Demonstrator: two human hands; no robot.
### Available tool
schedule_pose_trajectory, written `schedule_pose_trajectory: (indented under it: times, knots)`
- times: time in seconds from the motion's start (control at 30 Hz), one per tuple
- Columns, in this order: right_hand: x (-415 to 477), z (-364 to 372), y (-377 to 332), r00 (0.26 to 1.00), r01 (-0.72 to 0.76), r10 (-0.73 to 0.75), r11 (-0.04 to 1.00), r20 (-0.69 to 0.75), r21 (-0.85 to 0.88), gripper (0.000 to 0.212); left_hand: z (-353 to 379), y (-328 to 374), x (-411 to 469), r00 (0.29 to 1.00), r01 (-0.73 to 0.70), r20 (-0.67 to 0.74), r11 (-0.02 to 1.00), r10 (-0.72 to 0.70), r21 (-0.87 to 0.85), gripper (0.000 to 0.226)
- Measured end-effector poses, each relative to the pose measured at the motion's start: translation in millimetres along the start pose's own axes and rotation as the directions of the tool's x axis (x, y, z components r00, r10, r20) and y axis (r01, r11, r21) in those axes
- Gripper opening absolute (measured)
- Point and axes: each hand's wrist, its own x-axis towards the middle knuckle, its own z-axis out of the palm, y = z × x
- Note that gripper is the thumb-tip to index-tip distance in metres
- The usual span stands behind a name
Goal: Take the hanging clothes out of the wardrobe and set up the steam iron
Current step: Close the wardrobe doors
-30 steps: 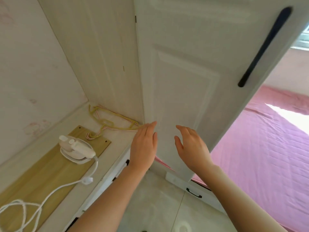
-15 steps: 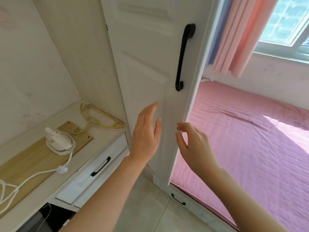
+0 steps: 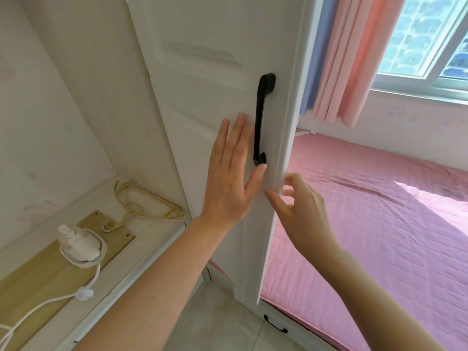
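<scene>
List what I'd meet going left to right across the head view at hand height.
From the left: steam iron → clothes hangers → left hand flat on the wardrobe door → right hand gripping that door's edge → pink bed cover.

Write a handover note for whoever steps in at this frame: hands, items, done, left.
Left hand: open, flat on the wardrobe door beside its black handle.
Right hand: pinches the door's free edge.
Steam iron: on a wooden board on the counter, cord trailing toward the camera. Empty hangers lie behind it.
Done: nothing visible; no clothes in view.
Left: get the clothes out, set up the iron.
</scene>
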Motion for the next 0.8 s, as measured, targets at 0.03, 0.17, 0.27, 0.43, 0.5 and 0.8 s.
schedule_pose_trajectory:
  times: [0.03,0.17,0.27,0.43,0.5,0.8]
  knots:
    - [3,2,-1,1.0,-0.001,0.001,1.0,0.002,0.014,0.017,2,-3,3,1.0,-0.019,0.006,1.0,0.019,0.004,0.06]
    - [10,7,1,1.0,0.0,0.0,0.998,-0.011,0.069,0.021,10,-14,6,0.998,-0.062,0.023,0.998,0.062,0.01,0.062]
    - [12,7,6,0.999,0.027,-0.025,0.995,-0.025,0.099,0.02,22,-22,8,0.993,-0.114,0.001,0.993,0.114,0.017,0.063]
    - [24,3,18,0.999,0.009,-0.004,0.994,-0.045,0.111,0.021,48,-21,13,0.998,-0.053,-0.041,0.998,0.054,0.036,0.062]
    - [30,0,21,0.999,0.003,0.002,0.993,-0.044,0.122,0.021,57,-20,15,0.998,-0.034,-0.047,0.998,0.036,0.047,0.061]
    - [78,-20,54,1.0,0.02,-0.017,0.985,-0.015,0.169,0.025,106,-26,40,0.996,-0.002,-0.093,0.995,0.012,0.097,0.06]
